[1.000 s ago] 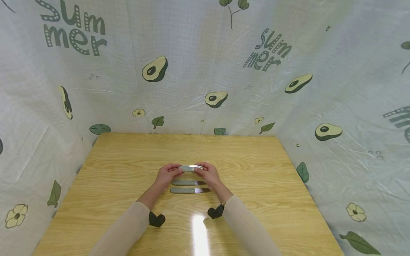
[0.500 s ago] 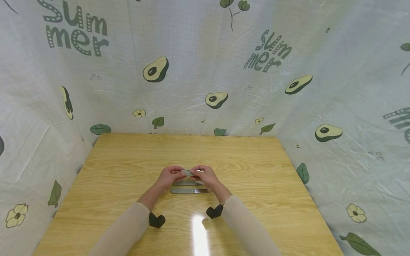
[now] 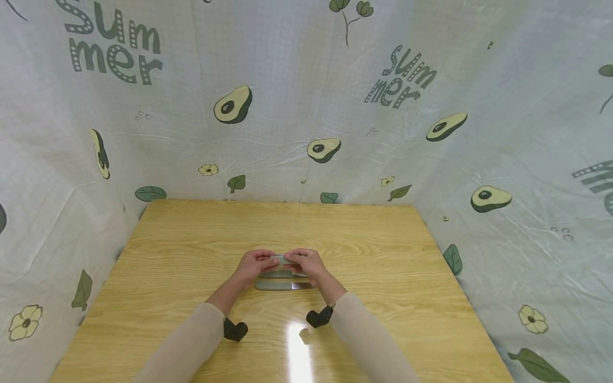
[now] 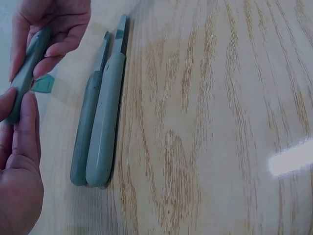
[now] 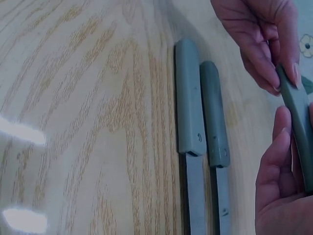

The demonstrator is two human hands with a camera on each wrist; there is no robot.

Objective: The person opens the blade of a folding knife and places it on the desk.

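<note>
Both hands hold a folding knife with a grey-green handle [image 3: 280, 260] over the middle of the table. My left hand [image 3: 253, 267] pinches its left end between thumb and fingers. At the other end, my right hand [image 3: 308, 264] grips it, covering that part. No blade shows out of the handle in the left wrist view. Two similar knives lie side by side just below the hands, blades out and pointing right: the farther knife [image 5: 214, 112] and the nearer knife [image 5: 190, 98]. In the head view, the right hand partly hides the farther blade.
The wooden table [image 3: 201, 229] reaches to a cloth [image 3: 278, 175] printed with avocados and leaves, hanging at the back and both sides. A black wrist mount sits at each cuff. Light glares on the near part of the tabletop.
Both hands have come slightly nearer with the held knife, toward the two lying knives. The knife has turned, its shiny metal side less visible, and the right fingers have shifted left along it.
</note>
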